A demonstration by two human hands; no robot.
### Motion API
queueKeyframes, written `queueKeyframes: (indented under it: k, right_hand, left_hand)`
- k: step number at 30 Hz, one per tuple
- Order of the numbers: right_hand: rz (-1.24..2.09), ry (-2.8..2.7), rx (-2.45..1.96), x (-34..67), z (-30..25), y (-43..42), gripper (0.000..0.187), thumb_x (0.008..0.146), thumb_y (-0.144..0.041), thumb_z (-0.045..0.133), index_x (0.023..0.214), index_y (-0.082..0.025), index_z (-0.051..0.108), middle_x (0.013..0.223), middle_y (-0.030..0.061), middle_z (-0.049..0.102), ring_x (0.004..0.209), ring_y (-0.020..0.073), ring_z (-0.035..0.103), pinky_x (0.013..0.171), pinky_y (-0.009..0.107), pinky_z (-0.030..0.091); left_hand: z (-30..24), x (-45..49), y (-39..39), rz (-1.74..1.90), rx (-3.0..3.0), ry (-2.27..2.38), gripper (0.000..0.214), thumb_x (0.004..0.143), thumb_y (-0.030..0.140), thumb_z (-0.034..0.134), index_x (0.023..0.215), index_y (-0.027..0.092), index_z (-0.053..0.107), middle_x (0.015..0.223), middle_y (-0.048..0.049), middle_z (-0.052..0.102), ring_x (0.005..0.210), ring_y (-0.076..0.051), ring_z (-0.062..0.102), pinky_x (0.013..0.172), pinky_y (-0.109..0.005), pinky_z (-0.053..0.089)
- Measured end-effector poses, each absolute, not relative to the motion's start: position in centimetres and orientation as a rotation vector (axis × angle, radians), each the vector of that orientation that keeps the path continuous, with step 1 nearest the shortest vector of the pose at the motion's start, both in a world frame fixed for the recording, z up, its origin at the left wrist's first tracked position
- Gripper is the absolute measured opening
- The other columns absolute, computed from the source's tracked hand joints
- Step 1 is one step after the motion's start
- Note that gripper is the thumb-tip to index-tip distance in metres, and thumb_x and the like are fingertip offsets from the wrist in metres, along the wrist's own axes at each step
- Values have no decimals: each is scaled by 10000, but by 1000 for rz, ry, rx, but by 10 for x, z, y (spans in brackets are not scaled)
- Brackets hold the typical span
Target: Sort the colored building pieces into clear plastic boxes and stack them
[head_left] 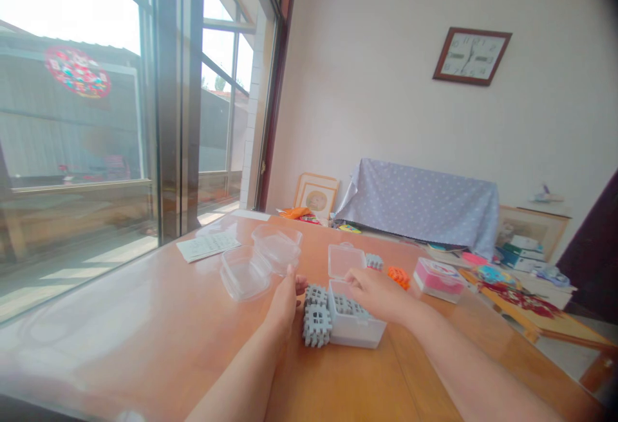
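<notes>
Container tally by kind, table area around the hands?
Clear tubs: 2
White open-lid box: 1
Pink-topped box: 1
Total: 4

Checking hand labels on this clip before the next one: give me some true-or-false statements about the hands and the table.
The right hand is over an open box holding grey pieces. True.
The left hand holds the orange piece. False: it lies on the table beyond the right hand; the left hand is beside loose grey pieces.
Two clear tubs stand beyond the left hand. True.
The clock lies on the table. False: it hangs on the white wall.
</notes>
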State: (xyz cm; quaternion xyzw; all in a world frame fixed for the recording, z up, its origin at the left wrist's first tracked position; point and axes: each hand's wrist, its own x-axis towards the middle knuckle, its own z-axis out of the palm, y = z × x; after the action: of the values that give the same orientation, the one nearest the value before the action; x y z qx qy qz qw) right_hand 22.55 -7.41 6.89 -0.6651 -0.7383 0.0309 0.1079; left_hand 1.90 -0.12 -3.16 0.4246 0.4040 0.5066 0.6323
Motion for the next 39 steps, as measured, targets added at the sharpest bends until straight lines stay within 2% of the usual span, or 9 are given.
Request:
queueKeyframes:
  k: [10,17,22,27,34,39]
  right_hand:
    - [36,-2342,-1774,179,65,-46,344,766,-238,623,1109,-259,629,1060,51,641,910,195,594,758,262,367]
    - [-33,-2516,-1816,160,66,-29,395,766,-377,653,1140,-251,653,1066,94,693,930,257,633,731,300,405]
    - [-63,-2592,-1796,152,66,-20,409,758,-442,672,1112,-238,669,1021,90,733,935,276,654,703,305,425]
    - [-13,-2613,-1832,151,62,-13,304,752,-394,675,1004,-225,682,934,67,738,804,223,653,631,274,391]
    - [75,-2404,-1733,160,68,-19,319,760,-316,659,1069,-237,647,1022,41,709,906,202,619,733,263,404]
    - [5,-2348,-1679,184,81,-38,324,744,-263,659,1065,-226,629,1026,37,680,920,196,575,779,267,384]
  left_hand:
    - [-35,18,1,1178,1001,927,854,725,905,390,1022,153,667,1151,-170,693,1086,-329,612,892,-436,431]
    - [-34,17,4,1191,994,974,847,736,898,363,1011,151,651,1088,-160,704,988,-302,627,811,-397,419]
    - [-37,17,7,1196,987,951,841,744,893,357,1016,155,655,1085,-148,696,922,-270,626,780,-380,412]
    - [-37,16,7,1186,1013,926,855,779,884,281,992,158,680,1127,-157,685,959,-286,616,784,-387,410]
    - [-35,15,7,1201,968,948,885,752,905,311,1048,142,646,1158,-172,673,993,-294,607,801,-395,410]
    - [-32,15,3,1207,961,970,912,738,917,306,1066,138,649,1167,-177,673,997,-295,604,814,-405,407]
